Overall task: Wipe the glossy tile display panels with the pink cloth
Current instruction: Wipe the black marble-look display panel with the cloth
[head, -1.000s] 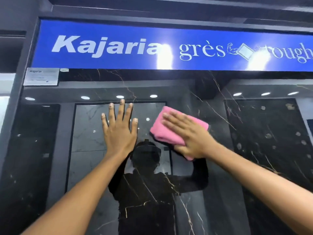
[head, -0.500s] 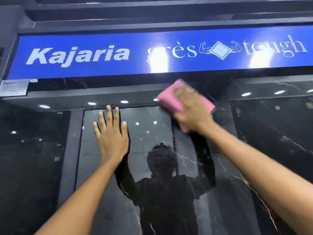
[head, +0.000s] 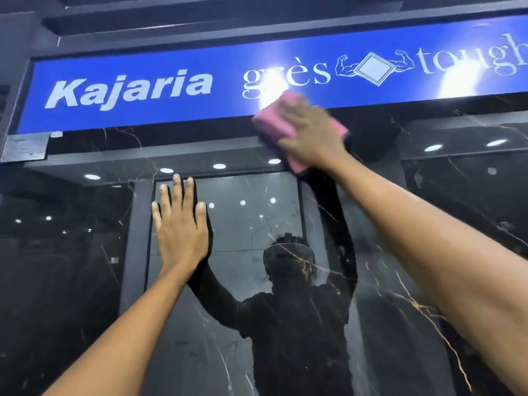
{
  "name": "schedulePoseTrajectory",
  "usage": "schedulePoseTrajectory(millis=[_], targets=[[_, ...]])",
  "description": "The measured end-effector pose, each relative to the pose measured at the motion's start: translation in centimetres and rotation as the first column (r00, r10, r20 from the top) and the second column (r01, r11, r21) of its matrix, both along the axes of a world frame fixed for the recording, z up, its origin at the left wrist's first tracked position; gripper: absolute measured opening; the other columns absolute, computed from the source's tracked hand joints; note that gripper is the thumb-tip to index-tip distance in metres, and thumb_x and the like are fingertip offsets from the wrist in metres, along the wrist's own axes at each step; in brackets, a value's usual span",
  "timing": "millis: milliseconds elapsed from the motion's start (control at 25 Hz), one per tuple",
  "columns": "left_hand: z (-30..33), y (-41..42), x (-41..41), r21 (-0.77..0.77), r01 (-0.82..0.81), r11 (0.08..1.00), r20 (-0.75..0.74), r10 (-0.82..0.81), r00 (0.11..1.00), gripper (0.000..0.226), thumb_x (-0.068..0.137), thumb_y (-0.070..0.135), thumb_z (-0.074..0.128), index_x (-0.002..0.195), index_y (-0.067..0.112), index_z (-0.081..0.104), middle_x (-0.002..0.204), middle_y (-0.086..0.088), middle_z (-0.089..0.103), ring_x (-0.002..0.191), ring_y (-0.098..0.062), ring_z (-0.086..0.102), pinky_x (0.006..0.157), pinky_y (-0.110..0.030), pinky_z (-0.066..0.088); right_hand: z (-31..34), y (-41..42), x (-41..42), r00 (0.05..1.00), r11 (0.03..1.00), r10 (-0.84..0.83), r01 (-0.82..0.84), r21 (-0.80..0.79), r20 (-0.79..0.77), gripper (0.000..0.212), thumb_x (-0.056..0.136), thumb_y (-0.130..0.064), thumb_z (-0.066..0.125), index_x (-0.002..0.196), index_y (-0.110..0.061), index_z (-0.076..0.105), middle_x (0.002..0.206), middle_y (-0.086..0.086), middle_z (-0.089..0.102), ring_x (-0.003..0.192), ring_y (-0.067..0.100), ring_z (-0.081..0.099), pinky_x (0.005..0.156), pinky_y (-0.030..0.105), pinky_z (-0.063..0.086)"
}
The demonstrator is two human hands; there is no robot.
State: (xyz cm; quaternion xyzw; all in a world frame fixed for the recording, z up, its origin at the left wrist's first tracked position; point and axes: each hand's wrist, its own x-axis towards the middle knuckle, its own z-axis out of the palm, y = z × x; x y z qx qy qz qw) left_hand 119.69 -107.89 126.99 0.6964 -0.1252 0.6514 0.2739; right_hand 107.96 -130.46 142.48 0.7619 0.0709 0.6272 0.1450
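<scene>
A glossy black marble tile panel (head: 94,281) with gold veins fills the wall in front of me and mirrors the room. My right hand (head: 310,132) presses a folded pink cloth (head: 271,121) flat against the panel's top edge, where it meets the blue sign; its fingers lie spread over the cloth and are blurred. Lower and to the left, my left hand (head: 181,227) rests flat on the panel, fingers straight and pointing up, holding nothing.
A blue sign (head: 137,87) reading "Kajaria grès tough" runs across the top. A small grey label (head: 24,147) sits at the sign's lower left corner. A dark frame (head: 200,24) overhangs above. Reflected ceiling lights and a person's reflection show in the tile.
My right hand has slid the pink cloth upward from mid-panel to the panel's top edge by the sign. My left hand has stayed flat on the tile.
</scene>
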Motion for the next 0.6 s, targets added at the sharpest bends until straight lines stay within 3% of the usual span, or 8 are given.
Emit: schedulePoseTrajectory(millis=[80, 160, 240, 320, 360, 440, 520, 600], targets=[[0.0, -0.1, 0.0, -0.004, 0.008, 1.0, 0.006, -0.008, 1.0, 0.053, 0.105, 0.031, 0.033, 0.156, 0.02, 0.019, 0.164, 0.002, 0.007, 0.151, -0.022, 0.0, 0.12, -0.04, -0.004, -1.7, -1.1, -0.3, 0.994, 0.974, -0.004, -0.021, 0.227, 0.108, 0.079, 0.074, -0.05, 0.03, 0.146, -0.02, 0.04, 0.156, 0.005, 0.032, 0.146, 0.033, 0.02, 0.112, 0.048, 0.024], [-0.1, 0.0, 0.1, -0.007, 0.02, 1.0, 0.01, -0.02, 1.0, 0.052, 0.106, 0.031, 0.028, 0.156, 0.02, 0.02, 0.164, 0.002, 0.008, 0.151, -0.022, 0.002, 0.121, -0.042, -0.003, -8.1, 0.8, 1.4, 0.986, 0.986, 0.147, -0.139, -0.09, 0.084, 0.075, 0.073, -0.047, 0.035, 0.137, -0.015, 0.053, 0.147, 0.015, 0.044, 0.137, 0.044, 0.034, 0.106, 0.057, 0.032], [-0.2, 0.1, 0.1, -0.003, 0.044, 0.999, 0.013, -0.044, 0.999, 0.053, 0.104, 0.032, 0.023, 0.156, 0.02, 0.021, 0.164, 0.001, 0.01, 0.151, -0.023, 0.003, 0.121, -0.043, -0.002, -16.1, 1.9, 2.6, 0.978, 0.79, 0.135, -0.203, -0.579, -0.158, 0.069, 0.076, -0.045, 0.04, 0.137, -0.017, 0.054, 0.148, 0.01, 0.045, 0.139, 0.039, 0.034, 0.11, 0.055, 0.025], [-0.1, 0.0, 0.0, 0.012, 0.039, 0.999, 0.016, -0.039, 0.999, 0.052, 0.105, 0.03, 0.028, 0.156, 0.019, 0.021, 0.164, 0.0, 0.01, 0.151, -0.025, 0.003, 0.121, -0.044, -0.002, -16.3, -0.1, 1.7, 0.98, 0.605, 0.013, -0.167, -0.779, -0.2, 0.067, 0.079, -0.045, 0.042, 0.139, -0.018, 0.052, 0.149, 0.005, 0.044, 0.141, 0.033, 0.033, 0.114, 0.05, 0.02], [-0.1, 0.1, 0.0, 0.014, 0.032, 0.999, 0.019, -0.032, 0.999, 0.052, 0.105, 0.028, 0.032, 0.156, 0.018, 0.021, 0.164, -0.001, 0.01, 0.151, -0.025, 0.003, 0.121, -0.044, -0.002, -14.1, -1.5, 1.4, 0.991, 0.692, 0.044, -0.121, -0.712, -0.126, 0.067, 0.078, -0.044, 0.044, 0.138, -0.015, 0.054, 0.147, 0.007, 0.046, 0.138, 0.034, 0.037, 0.113, 0.053, 0.025], [-0.1, 0.2, 0.0, 0.01, 0.025, 1.0, 0.02, -0.025, 1.0, 0.053, 0.106, 0.027, 0.034, 0.156, 0.019, 0.019, 0.164, -0.001, 0.008, 0.151, -0.025, 0.002, 0.121, -0.043, -0.003, -8.5, -3.9, 0.2, 0.993, 0.979, 0.088, -0.072, -0.189, 0.075, 0.072, 0.074, -0.045, 0.042, 0.136, -0.011, 0.054, 0.145, 0.011, 0.048, 0.136, 0.039, 0.039, 0.106, 0.059, 0.034], [-0.3, 0.1, 0.1, 0.015, 0.022, 1.0, 0.018, -0.022, 1.0, 0.054, 0.106, 0.027, 0.034, 0.156, 0.019, 0.018, 0.164, 0.0, 0.007, 0.151, -0.025, 0.001, 0.12, -0.042, -0.004, -7.1, -4.1, -0.7, 0.981, 0.956, 0.043, -0.095, 0.279, 0.188, 0.076, 0.073, -0.046, 0.036, 0.141, -0.014, 0.049, 0.151, 0.007, 0.041, 0.142, 0.037, 0.029, 0.107, 0.055, 0.031], [-0.3, 0.0, 0.1, 0.021, 0.022, 1.0, 0.021, -0.022, 1.0, 0.054, 0.105, 0.027, 0.033, 0.156, 0.019, 0.018, 0.164, 0.0, 0.007, 0.151, -0.026, 0.002, 0.12, -0.042, -0.004, -11.4, -1.6, 0.6, 0.973, 0.974, 0.138, -0.167, 0.151, 0.187, 0.074, 0.071, -0.04, 0.041, 0.138, -0.011, 0.052, 0.148, 0.011, 0.043, 0.141, 0.037, 0.03, 0.107, 0.056, 0.03]])
